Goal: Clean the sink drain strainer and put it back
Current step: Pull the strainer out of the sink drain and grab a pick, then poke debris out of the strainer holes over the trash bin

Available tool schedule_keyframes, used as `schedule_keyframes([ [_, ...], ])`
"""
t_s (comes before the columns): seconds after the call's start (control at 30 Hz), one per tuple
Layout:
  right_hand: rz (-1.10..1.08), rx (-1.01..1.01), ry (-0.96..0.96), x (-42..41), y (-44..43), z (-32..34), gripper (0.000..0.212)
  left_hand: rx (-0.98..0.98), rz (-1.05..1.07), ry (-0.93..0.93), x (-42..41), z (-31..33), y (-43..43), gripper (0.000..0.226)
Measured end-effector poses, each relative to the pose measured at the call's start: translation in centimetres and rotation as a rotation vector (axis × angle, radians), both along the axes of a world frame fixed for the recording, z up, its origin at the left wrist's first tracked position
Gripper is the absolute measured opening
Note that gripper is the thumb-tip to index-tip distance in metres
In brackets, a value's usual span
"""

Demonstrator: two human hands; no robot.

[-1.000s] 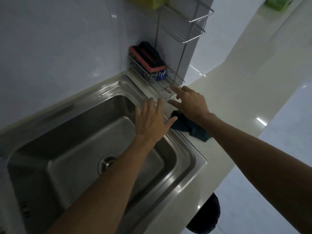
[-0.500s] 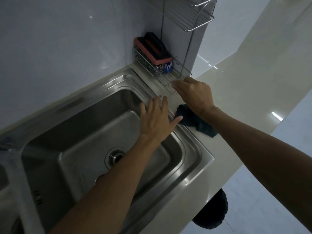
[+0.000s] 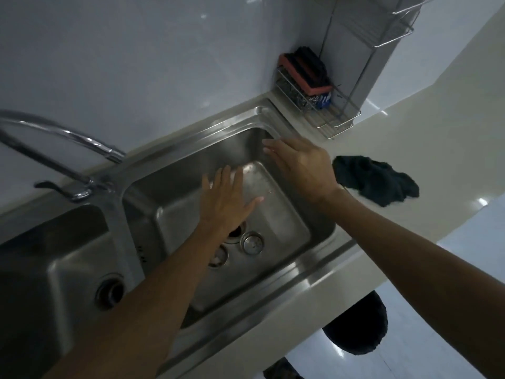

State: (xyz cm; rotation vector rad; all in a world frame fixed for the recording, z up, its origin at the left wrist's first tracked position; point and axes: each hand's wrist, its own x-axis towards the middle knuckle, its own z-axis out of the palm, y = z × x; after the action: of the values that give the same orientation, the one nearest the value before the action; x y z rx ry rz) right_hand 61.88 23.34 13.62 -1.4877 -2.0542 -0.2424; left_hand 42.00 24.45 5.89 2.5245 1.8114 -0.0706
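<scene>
A round steel drain strainer lies on the floor of the right basin of the steel sink, beside the open drain hole. A second round steel piece lies next to it, partly hidden by my left forearm. My left hand hovers over the basin, fingers spread, holding nothing. My right hand is over the basin's far right corner, open and empty.
A curved tap stands between the two basins. The left basin has its own drain. A wire rack with a sponge sits in the corner. A dark cloth lies on the counter. A dark bin stands below.
Both hands have drawn back from the rack and cloth toward the basin. The view has swung left, bringing the tap, the left basin and the strainer into sight.
</scene>
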Motion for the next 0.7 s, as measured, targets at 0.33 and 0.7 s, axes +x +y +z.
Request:
schedule_keyframes([
  [0.33, 0.070, -0.391, 0.096, -10.1, -4.9, -10.8, 0.023, -0.398, 0.082, 0.005, -11.0, -10.9, -5.6, 0.095],
  [0.7, -0.032, -0.654, 0.231, -11.8, -7.2, -15.5, 0.024, -0.510, 0.128, -0.107, -11.2, -16.4, -6.8, 0.089],
])
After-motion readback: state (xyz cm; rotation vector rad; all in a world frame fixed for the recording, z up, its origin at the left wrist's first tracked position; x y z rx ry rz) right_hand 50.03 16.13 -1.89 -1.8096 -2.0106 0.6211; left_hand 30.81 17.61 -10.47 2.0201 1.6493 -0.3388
